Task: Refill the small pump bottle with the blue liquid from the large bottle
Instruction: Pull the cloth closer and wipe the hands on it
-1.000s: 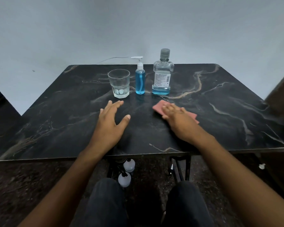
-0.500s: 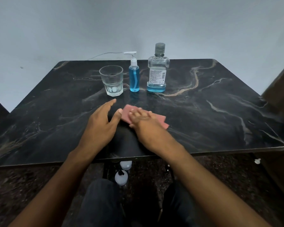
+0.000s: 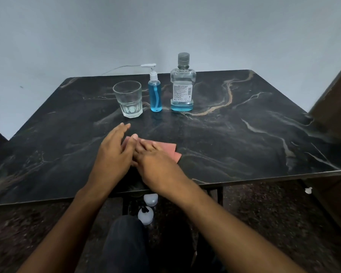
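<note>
Pump bottle (image 3: 155,93) stands upright on the dark marble table (image 3: 244,138), its long axis vertical and its white nozzle pointing left, toward the space above the glass (image 3: 128,99). Blue liquid fills most of its body, and a tube curves down inside it. Taking this bottle as the landmark: the glass stands just to its left, clear and upright, close beside it but apart; the large bottle (image 3: 182,83) stands just to its right, also upright, grey cap on, label facing the camera, with only a shallow band of blue at its base. All three form a row across the far middle of the table.

Both hands lie well nearer the camera than the pump bottle — neither touches it. The left hand (image 3: 114,154) is below and to the left of the bottle, fingers straight and relaxed, reaching forward, its thumb tip meeting the edge of a pink cloth (image 3: 165,147). The right hand (image 3: 156,164) lies flat on that cloth, fingers extended and pressing down on it, gripping nothing. The cloth sits on the table in front of the bottle, its right corner showing past the right hand.

Below the near table edge, two pale bottles (image 3: 146,213) stand on the floor.
</note>
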The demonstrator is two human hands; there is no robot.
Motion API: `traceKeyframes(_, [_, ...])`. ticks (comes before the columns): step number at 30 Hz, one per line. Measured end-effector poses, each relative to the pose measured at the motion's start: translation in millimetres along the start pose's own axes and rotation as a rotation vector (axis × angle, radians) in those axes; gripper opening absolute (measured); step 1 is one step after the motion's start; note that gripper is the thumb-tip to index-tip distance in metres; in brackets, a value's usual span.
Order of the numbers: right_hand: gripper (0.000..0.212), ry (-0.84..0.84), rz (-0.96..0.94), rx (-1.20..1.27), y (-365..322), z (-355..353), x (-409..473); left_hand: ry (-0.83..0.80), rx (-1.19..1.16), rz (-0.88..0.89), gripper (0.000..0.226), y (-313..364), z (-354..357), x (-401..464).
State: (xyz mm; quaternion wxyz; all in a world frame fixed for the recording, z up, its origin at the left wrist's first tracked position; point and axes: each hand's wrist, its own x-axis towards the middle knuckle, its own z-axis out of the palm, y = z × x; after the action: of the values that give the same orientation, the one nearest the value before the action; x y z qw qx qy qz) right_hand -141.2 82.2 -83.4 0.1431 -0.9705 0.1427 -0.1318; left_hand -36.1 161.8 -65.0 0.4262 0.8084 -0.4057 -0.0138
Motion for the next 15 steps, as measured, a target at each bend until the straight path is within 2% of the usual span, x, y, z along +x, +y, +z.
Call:
traceKeyframes(1, [0.053,-0.022,0.002,0.018,7.8,-2.9,-2.0,0.005,0.014,-0.010,0.045,-3.7,-4.7,-0.6])
traceKeyframes(3, [0.052,-0.032,0.122,0.073,40.7,-15.6,-1.5,0.022,0.029,-0.024,0.045,-11.8,-14.3,-1.3])
traceKeyframes(6, [0.049,-0.030,0.367,-0.039,98.6,-50.3,7.1,0.042,-0.016,-0.068,0.044,-19.8,-28.5,-6.1])
traceKeyframes(8, [0.047,-0.061,0.415,-0.097,103.5,-57.8,14.7,0.063,-0.054,-0.088,0.043,-23.9,-33.2,-7.9])
traceKeyframes(11, [0.049,-0.033,0.328,-0.044,53.0,-35.3,23.4,0.083,-0.086,-0.100,0.042,-23.2,-32.3,-8.0])
traceKeyframes(15, [0.060,-0.068,-0.013,-0.002,-37.1,10.1,19.0,0.123,-0.141,-0.070,0.040,-19.3,-26.6,-6.8])
